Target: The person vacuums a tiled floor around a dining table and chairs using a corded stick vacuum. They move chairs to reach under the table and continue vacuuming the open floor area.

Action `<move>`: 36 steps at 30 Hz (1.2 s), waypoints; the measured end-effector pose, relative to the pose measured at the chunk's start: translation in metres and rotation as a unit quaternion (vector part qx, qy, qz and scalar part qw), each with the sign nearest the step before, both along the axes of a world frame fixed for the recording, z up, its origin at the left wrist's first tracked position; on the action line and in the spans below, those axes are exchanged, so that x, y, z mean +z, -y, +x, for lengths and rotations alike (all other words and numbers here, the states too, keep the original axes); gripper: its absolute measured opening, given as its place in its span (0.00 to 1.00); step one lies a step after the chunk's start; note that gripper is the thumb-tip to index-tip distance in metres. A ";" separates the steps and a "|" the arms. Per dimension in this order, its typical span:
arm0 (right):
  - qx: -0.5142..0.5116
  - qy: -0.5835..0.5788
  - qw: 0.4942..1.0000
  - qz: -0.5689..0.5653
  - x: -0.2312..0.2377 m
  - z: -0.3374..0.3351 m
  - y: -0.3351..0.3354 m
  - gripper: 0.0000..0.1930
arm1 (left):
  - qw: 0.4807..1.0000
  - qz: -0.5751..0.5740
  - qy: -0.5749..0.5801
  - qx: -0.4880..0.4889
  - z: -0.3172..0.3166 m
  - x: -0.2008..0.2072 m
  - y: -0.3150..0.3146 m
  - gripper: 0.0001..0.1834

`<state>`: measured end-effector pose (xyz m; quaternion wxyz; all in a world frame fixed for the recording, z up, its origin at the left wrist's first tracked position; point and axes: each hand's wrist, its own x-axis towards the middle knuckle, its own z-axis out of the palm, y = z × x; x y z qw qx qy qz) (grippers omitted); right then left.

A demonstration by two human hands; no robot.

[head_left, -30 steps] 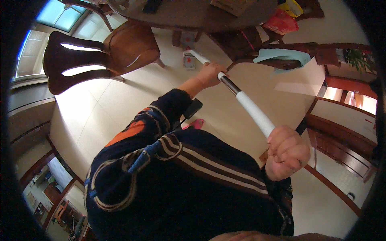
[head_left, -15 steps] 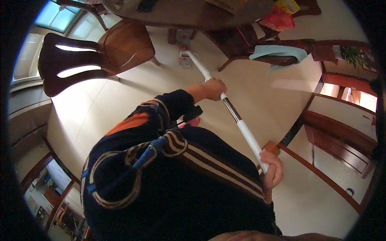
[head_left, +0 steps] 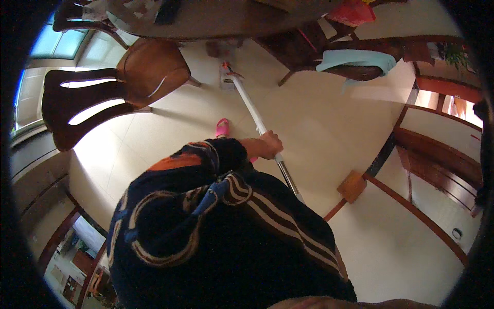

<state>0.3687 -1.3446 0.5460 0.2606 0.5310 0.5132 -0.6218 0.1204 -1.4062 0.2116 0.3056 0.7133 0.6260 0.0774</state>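
Observation:
My left hand (head_left: 268, 144) is closed round the white pole of a long-handled mop (head_left: 249, 105), on the stretch just above its shiny metal section. From there the pole slants away to the far left, down to a flat mop head (head_left: 226, 77) on the floor, close to the edge of the round table. A reddish-orange bit shows at the joint. The head's far part is blurred and hard to make out. The pole's near end disappears behind my dark striped clothing, and my right hand is hidden there too.
A wooden chair (head_left: 154, 67) stands to the left of the mop head. The dark round table (head_left: 216, 26) is at the far side. A second chair with a pale blue cloth (head_left: 360, 61) stands right. My pink slipper (head_left: 222, 127) is beside the pole; a wooden block (head_left: 352, 186) sits right.
The pole's near end and my right hand have slipped out of sight behind my clothing. My left hand has come nearer, the mop head has shifted slightly left, and a pink slipper has come into view.

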 end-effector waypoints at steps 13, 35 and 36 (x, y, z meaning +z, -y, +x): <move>0.035 -0.046 0.998 -0.036 -0.060 -0.004 -0.009 0.34 | 0.995 0.016 -0.079 0.059 -0.005 -0.015 0.007 0.08; 0.073 -0.046 0.996 -0.033 -0.073 -0.036 -0.018 0.38 | 0.985 0.056 -0.075 0.147 -0.088 -0.040 -0.020 0.09; 0.078 -0.048 0.995 -0.034 -0.077 -0.040 -0.019 0.38 | 0.983 0.059 -0.072 0.156 -0.093 -0.040 -0.020 0.09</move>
